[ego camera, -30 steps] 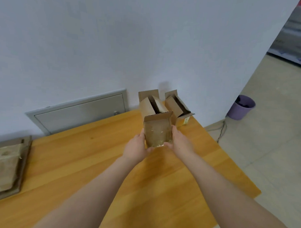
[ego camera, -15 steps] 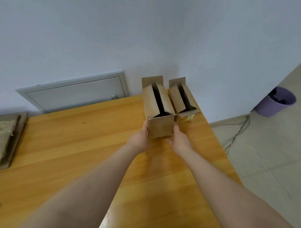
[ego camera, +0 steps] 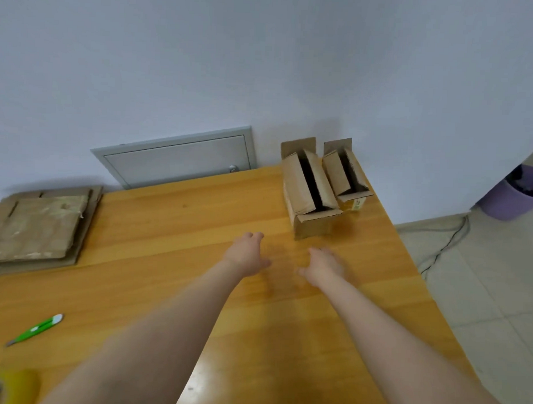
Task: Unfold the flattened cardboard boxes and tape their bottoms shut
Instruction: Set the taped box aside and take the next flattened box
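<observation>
Two unfolded cardboard boxes stand with their top flaps up at the far right corner of the wooden table [ego camera: 196, 284]: the nearer box [ego camera: 312, 200] and a smaller-looking one [ego camera: 346, 174] behind it to the right. My left hand [ego camera: 247, 254] and my right hand [ego camera: 325, 266] hover over the table just in front of the nearer box, both empty with relaxed fingers. A stack of flattened cardboard boxes [ego camera: 37, 227] lies at the far left. A yellow tape roll [ego camera: 17, 385] sits blurred at the bottom left corner.
A green utility knife [ego camera: 35, 329] lies on the table at the near left. A grey metal hatch [ego camera: 179, 156] is set in the wall behind the table. Right of the table's edge, a purple bin [ego camera: 514, 194] and a cable [ego camera: 445, 247] are on the tiled floor.
Both hands have let go of the nearer box, which now stands on the table by the other one, and drawn back toward me. The view has swung left and down.
</observation>
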